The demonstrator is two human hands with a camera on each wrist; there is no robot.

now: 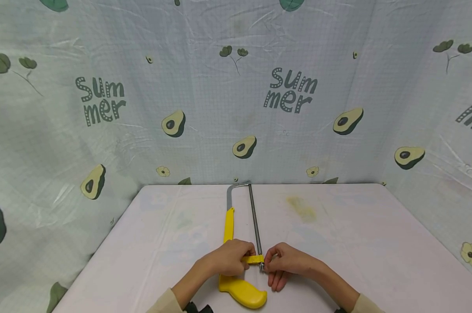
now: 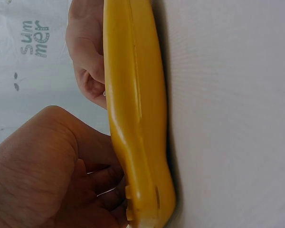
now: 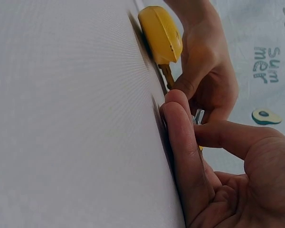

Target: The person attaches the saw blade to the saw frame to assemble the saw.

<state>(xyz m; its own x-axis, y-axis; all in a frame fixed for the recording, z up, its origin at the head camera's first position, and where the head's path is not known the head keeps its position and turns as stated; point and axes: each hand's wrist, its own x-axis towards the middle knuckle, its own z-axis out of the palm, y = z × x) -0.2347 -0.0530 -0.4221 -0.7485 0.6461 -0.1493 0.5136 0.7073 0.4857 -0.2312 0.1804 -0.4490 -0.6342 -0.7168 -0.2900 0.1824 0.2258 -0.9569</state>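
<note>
A hacksaw with a yellow handle (image 1: 243, 294) lies flat, its grey bow (image 1: 229, 196) pointing away from me and the dark blade (image 1: 255, 217) on the right side. My left hand (image 1: 229, 258) grips the yellow part of the frame near the blade's near end. At that end sits a small metal wing nut (image 1: 262, 266), pinched between the thumb and forefinger of my right hand (image 1: 290, 263). In the right wrist view a shiny bit of the nut (image 3: 198, 115) shows between the hands. The handle (image 2: 137, 95) hides part of both hands in the left wrist view.
The saw lies on a table with a pale cloth (image 1: 149, 261). Behind and beside the table hangs a curtain (image 1: 204, 87) printed with avocados and lettering. Beige sleeves (image 1: 166, 303) cover both forearms.
</note>
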